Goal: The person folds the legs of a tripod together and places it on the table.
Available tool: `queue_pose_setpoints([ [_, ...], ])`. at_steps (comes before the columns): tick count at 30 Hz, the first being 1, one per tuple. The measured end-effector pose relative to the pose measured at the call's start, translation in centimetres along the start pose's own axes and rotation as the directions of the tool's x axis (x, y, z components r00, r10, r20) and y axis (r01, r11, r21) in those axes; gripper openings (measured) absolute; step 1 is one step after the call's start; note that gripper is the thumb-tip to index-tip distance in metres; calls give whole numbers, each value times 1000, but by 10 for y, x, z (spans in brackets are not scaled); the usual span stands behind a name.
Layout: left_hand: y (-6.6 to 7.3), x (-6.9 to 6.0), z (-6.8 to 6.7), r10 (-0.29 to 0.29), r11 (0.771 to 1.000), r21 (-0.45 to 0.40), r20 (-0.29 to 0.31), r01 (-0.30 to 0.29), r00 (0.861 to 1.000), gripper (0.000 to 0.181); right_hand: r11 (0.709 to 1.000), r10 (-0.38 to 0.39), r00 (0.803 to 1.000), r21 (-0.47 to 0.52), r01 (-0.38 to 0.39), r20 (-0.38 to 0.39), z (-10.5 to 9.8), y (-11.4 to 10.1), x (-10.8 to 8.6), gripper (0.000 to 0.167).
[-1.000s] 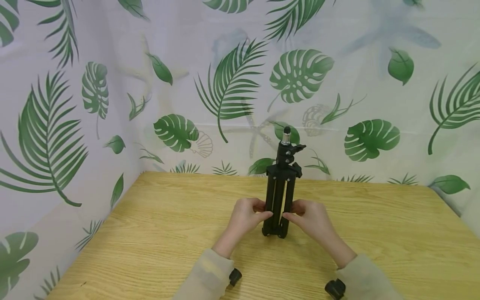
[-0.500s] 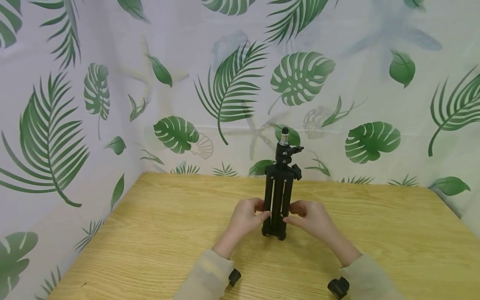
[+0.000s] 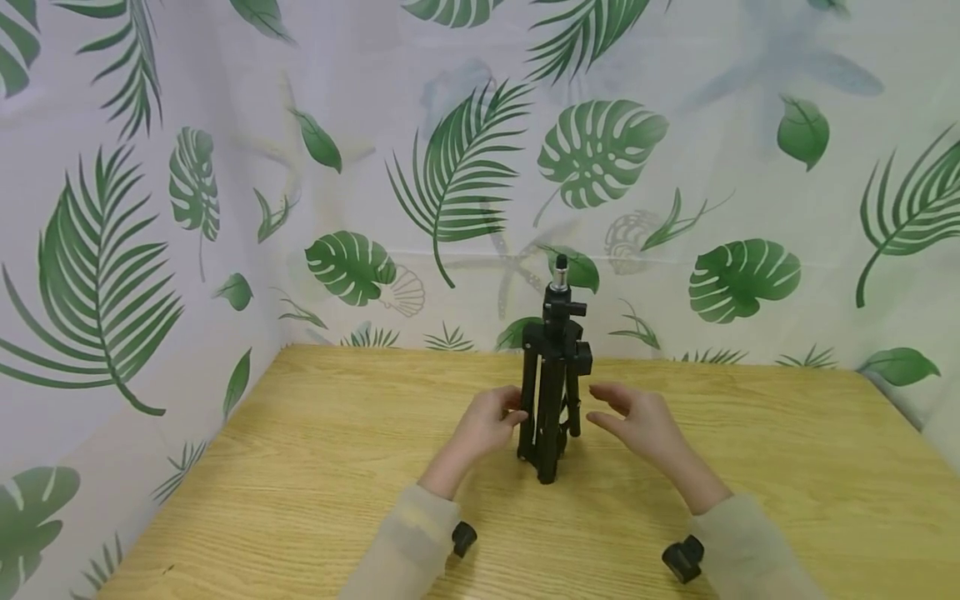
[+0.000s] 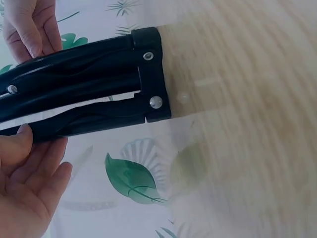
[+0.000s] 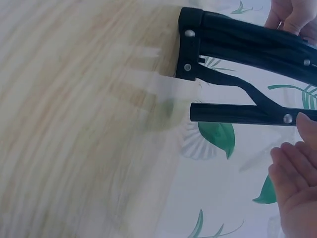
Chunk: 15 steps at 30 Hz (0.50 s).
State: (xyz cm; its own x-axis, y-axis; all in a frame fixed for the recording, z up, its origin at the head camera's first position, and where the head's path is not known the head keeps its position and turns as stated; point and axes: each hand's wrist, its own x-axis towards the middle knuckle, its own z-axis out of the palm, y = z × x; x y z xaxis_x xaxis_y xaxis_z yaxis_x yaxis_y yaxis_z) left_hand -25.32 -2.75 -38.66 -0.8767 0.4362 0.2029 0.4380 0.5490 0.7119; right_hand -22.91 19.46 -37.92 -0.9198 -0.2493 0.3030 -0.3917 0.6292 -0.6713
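Note:
The black folded tripod stand [image 3: 551, 383] stands upright on the table, with a silver-and-black tip on top. At its left leg, my left hand [image 3: 480, 425] pinches the tube between thumb and fingers; the left wrist view shows this hand [image 4: 29, 183] at the lower tube [image 4: 94, 119]. My right hand [image 3: 645, 425] is just right of the stand in the head view, fingers parted and gently bent. In the right wrist view, one leg [image 5: 228, 113] is swung out on a brace, and the right thumb overlaps it, the palm [image 5: 302, 198] facing up.
Wooden table [image 3: 315, 467] under the stand; leaf-print cloth [image 3: 465, 308] hangs behind and at the left. Black wrist-mounted devices sit beside the left sleeve [image 3: 464, 539] and the right sleeve [image 3: 683, 558].
The stand has turned and shifted slightly left, and its right leg has come out from the base. My right hand has moved right, off its earlier hold; my left hand moved slightly left.

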Motion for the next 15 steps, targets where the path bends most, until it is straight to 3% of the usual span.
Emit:
queue_pose_setpoints([
  [7,-7,1,-1,28,998,-56,51,-25,998,19,989,-100,995,109,96,30,9,4,4,32],
  [15,-14,-1,1,47,994,-98,63,-40,997,21,985,-104,993,144,95,56,15,3,2,25],
])
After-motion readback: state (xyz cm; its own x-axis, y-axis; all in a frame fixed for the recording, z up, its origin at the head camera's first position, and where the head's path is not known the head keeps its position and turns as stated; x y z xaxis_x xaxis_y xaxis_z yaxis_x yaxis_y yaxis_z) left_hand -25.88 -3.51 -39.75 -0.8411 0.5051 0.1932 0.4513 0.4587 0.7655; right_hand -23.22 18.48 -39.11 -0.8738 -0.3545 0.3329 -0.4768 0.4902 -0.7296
